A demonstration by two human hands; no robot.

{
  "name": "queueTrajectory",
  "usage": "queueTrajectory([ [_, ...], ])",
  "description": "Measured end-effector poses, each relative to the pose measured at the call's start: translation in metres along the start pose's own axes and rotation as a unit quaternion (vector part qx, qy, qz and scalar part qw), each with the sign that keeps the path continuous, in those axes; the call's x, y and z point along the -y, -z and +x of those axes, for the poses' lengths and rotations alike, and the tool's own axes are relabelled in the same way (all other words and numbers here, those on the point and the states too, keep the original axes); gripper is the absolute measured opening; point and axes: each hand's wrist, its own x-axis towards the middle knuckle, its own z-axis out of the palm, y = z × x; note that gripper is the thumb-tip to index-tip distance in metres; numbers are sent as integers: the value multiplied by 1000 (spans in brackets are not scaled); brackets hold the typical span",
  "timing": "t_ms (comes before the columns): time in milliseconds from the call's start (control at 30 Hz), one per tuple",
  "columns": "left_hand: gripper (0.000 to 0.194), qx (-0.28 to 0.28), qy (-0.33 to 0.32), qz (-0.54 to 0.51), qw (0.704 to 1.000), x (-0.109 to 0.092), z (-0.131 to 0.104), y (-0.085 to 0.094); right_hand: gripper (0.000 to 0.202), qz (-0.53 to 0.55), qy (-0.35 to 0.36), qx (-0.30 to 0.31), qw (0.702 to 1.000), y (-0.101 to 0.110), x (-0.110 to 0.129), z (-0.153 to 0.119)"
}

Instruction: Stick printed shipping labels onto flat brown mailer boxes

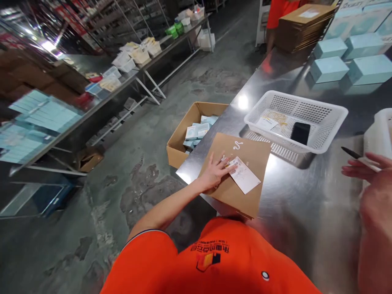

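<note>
Orange T-shirt (245, 261) at six o'clock. My left hand (212, 173), palm down, fingers splayed and gripping nothing, presses a white label (246, 176), long axis ten-thirty to four-thirty, on flat cardboard (232, 194) at the steel table (284, 196) edge. My right hand (376, 175), at three, pinches a slim black-tipped tool (350, 152). From my left hand: two o'clock, white perforated basket (294, 104) holding black phone (300, 133) and paper slip (267, 123); eleven, open carton (177, 126) holding pale-blue boxes (196, 131).

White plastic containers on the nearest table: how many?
2: a basket beside the brown cardboard and a container cut off at the right edge. More may be hidden.
</note>
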Motion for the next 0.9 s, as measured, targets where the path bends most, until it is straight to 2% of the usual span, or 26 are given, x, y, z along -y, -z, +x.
queueTrajectory([
  [67, 46, -34, 20, 19, 999, -4, -6, -6, 48, 48, 23, 4, 999, -18, 1, -4],
  [100, 44, -32, 14, 16, 999, -6, -7, -12, 42, 67, 19, -5, 998, -26, 0, -5],
  [167, 39, 6, -16, 1, 1000, -8, -3, -23, 38, 100, -19, -20, 995, -42, -2, -5],
  [233, 29, 51, -31, -5, 998, -6, 8, -29, 36, 139, -64, 5, 988, -56, 0, -8],
  [300, 21, 73, -27, -10, 997, 1, 21, -30, 30, 192, -108, 75, 973, -71, 8, -19],
  [367, 20, 83, -32, -19, 996, 7, 31, -25, 26, 225, -140, 187, 946, -85, 18, -37],
  [433, 30, 75, -36, -29, 996, 11, 35, -21, 30, 211, -152, 302, 917, -96, 26, -59],
  [533, 44, 53, -16, -51, 997, 14, 34, -19, 27, 106, -96, 424, 894, -110, 26, -87],
  [667, 36, 45, -2, -80, 996, 18, 33, -22, 12, -15, 36, 516, 856, -124, 10, -103],
  [733, 35, 34, -10, -93, 995, 22, 33, -24, 11, -48, 81, 535, 840, -130, 1, -107],
  [900, 36, 29, -27, -92, 995, 28, 32, -27, 15, -74, 126, 529, 836, -135, -16, -118],
])
